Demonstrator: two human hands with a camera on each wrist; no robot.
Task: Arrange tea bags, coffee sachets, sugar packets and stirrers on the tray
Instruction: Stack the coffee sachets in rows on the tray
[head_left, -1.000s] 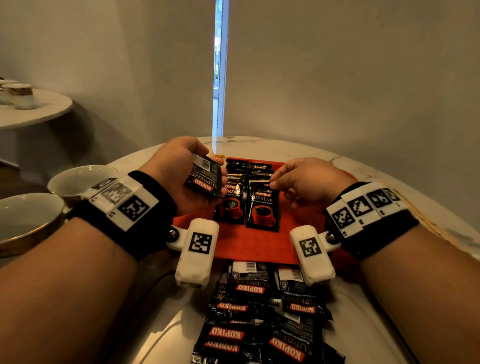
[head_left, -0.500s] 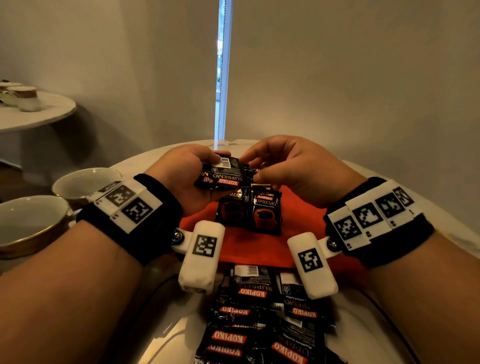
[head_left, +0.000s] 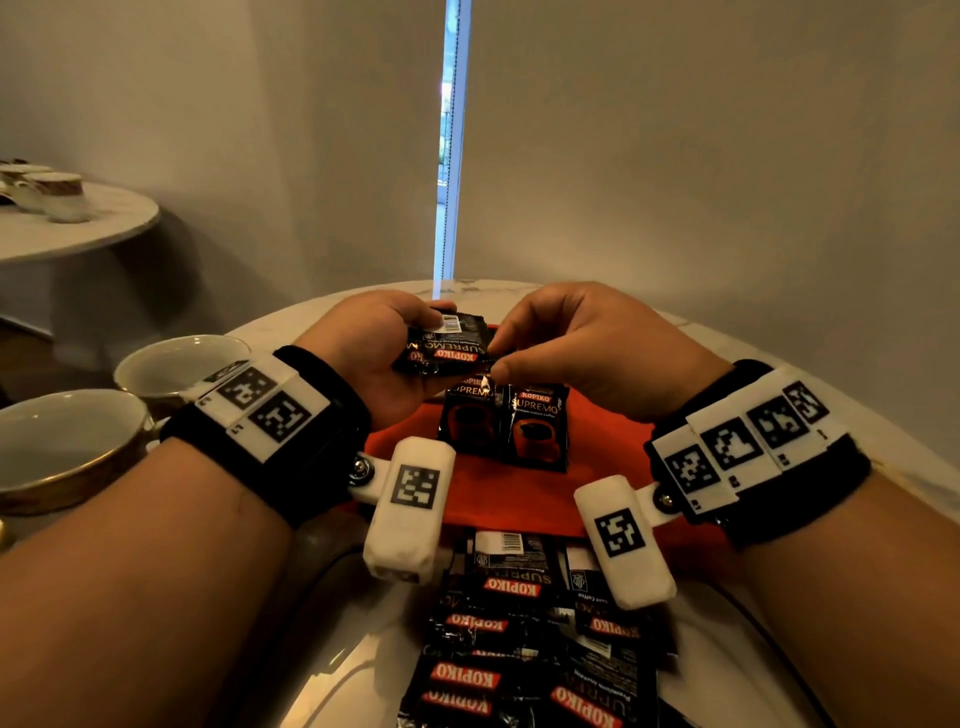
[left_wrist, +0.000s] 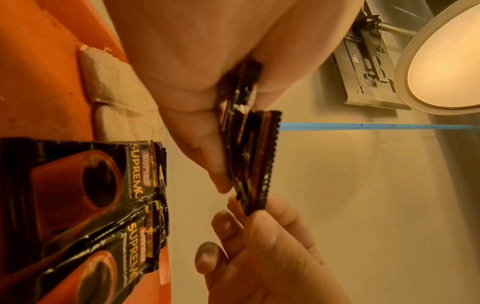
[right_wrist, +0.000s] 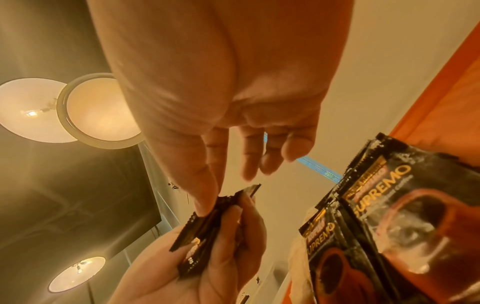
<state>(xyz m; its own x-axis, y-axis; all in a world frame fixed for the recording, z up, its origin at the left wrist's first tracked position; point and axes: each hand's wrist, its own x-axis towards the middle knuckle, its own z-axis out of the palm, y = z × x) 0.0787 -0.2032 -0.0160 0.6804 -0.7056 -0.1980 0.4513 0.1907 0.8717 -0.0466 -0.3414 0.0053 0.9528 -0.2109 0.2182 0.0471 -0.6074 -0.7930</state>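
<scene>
On the far left, 2 empty cups sit on the table, close beside the left forearm; a careless elbow swing there could knock one.

The left hand grasps a small stack of black coffee sachets, thumb on top and fingers curled beneath, held above the far part of the orange tray. The left wrist view shows several thin sachets edge-on, fanned slightly apart. The packets look slick, so I judge a loose grip could let one slide out and land crooked.

The right hand pinches the near corner of that stack between thumb and forefinger, the other fingers hanging relaxed. If the pinch catches 2 sachets instead of 1, or pulls before the left thumb eases, the whole stack could spill onto the row below.

Directly underneath, 2 sachets lie face up side by side on the tray, overlapping others behind them. A dropped packet, or a hand brushing low, would likely push that neat row askew.

Nearer the body, a loose heap of sachets lies on the table, against the tray's near edge. No sugar packets or stirrers can be made out.
</scene>
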